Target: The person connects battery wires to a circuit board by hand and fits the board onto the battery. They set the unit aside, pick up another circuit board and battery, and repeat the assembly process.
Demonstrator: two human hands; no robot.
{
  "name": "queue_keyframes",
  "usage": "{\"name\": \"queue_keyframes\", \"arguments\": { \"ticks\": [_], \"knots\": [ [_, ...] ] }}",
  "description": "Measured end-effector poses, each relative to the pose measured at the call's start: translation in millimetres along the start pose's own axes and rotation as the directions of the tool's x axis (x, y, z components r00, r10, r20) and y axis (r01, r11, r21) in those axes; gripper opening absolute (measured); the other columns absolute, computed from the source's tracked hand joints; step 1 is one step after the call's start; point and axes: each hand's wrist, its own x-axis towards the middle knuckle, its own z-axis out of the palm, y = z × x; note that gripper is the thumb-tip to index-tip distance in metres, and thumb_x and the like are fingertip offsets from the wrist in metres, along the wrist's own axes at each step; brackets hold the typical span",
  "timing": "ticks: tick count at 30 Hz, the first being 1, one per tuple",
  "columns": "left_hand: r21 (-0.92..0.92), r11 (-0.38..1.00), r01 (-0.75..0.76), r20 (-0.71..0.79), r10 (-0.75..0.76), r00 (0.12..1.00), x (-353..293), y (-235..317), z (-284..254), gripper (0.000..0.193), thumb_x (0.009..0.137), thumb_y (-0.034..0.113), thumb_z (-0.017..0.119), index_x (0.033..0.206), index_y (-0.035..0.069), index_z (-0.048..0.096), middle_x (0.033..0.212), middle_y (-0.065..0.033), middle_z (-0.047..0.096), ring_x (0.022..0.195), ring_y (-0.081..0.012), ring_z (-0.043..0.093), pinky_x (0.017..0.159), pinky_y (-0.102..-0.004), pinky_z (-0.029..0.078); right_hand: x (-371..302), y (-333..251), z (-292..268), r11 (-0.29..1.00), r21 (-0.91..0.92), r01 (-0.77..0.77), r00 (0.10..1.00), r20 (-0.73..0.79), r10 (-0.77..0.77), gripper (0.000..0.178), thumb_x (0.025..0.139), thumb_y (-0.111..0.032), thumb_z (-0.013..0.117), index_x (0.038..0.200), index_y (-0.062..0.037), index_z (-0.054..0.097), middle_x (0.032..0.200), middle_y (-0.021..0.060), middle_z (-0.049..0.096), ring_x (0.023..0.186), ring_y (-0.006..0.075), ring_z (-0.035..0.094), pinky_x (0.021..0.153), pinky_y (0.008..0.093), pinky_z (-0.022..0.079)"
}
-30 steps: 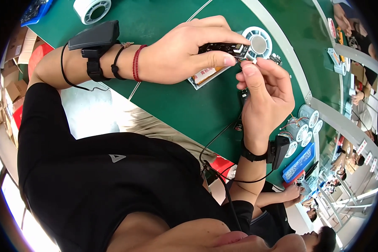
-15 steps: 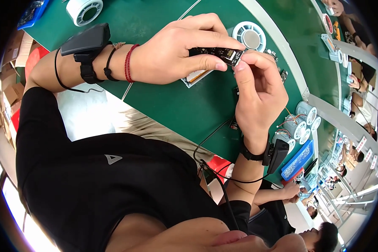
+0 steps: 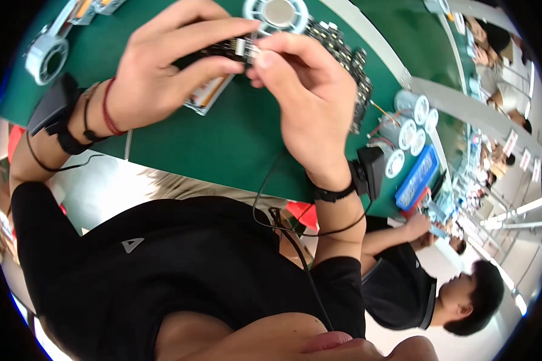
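Between thumb and fingers, my left hand (image 3: 171, 69) grips a narrow black circuit board (image 3: 226, 47) above the green table. A small pale part sits near the board's right end. My right hand (image 3: 316, 96) has its thumb and forefinger pinched at that same end; the fingertips hide whether a separate small piece is between them. Beneath the hands lies a flat pale-framed piece with an orange and white face (image 3: 209, 96), partly covered by my left hand. Just beyond the fingers is a round white vented housing (image 3: 278, 13) with a grey disc in its middle.
Several black circuit boards (image 3: 358, 72) lie beyond my right hand. White cylindrical housings with wires (image 3: 406, 129) and a blue tray (image 3: 417, 177) stand to the right. A pale blue device (image 3: 47, 57) is at upper left. A co-worker (image 3: 403, 283) sits at right; a black cable (image 3: 259, 207) hangs from my right wrist.
Both hands and the circuit board sit further left and higher in the picture, as the whole view has shifted. The board has tilted, and more of the boards behind my right hand show.
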Motion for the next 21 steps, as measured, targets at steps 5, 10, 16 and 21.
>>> {"name": "queue_keyframes", "arguments": {
  "ticks": [5,10,16,21],
  "knots": [
    [0.031,0.998,-0.052,0.083,0.050,0.995,6.3,-8.1,-1.4,0.044,0.085,0.004,0.076,0.127,-0.005,0.066,0.106,-0.0143,0.061,0.090,-0.0248,0.061,0.079,-0.0316,0.051,6.1,3.9,-10.4,0.991,0.100,-0.093,0.995,0.040,0.089,0.014,0.097,-0.003,0.067,0.110,0.0035,0.068,0.097,0.0058,0.070,0.085,0.0119,0.066,0.078,0.0250,0.054],
    [-0.050,0.998,0.042,0.110,-0.037,0.993,6.7,2.1,-7.1,0.042,0.086,0.007,0.076,0.126,-0.002,0.067,0.104,-0.0129,0.062,0.088,-0.0247,0.062,0.077,-0.0310,0.050,2.9,8.8,-11.4,0.989,-0.118,0.090,0.996,0.041,-0.085,0.017,0.097,-0.004,0.067,0.112,0.0035,0.068,0.099,0.0074,0.071,0.086,0.0136,0.067,0.078,0.0259,0.055],
    [0.018,0.999,-0.027,-0.019,0.027,0.999,4.5,-5.9,9.6,0.046,0.080,0.010,0.082,0.123,-0.002,0.070,0.100,-0.0109,0.061,0.083,-0.0228,0.061,0.076,-0.0320,0.050,-8.0,3.9,-5.4,0.982,0.181,-0.047,0.999,0.034,0.042,0.020,0.094,0.002,0.068,0.114,0.0044,0.068,0.115,0.0106,0.069,0.091,0.0132,0.066,0.080,0.0266,0.054],
    [0.158,0.968,-0.197,-0.108,0.215,0.971,1.7,-4.2,9.5,0.047,0.077,0.013,0.084,0.120,0.001,0.072,0.096,-0.0083,0.062,0.079,-0.0220,0.060,0.072,-0.0312,0.049,-19.3,5.2,1.6,0.894,0.427,-0.136,0.987,-0.018,0.159,0.029,0.092,0.006,0.068,0.120,0.0036,0.067,0.129,0.0139,0.064,0.102,0.0161,0.064,0.088,0.0300,0.053]
  ]
}}
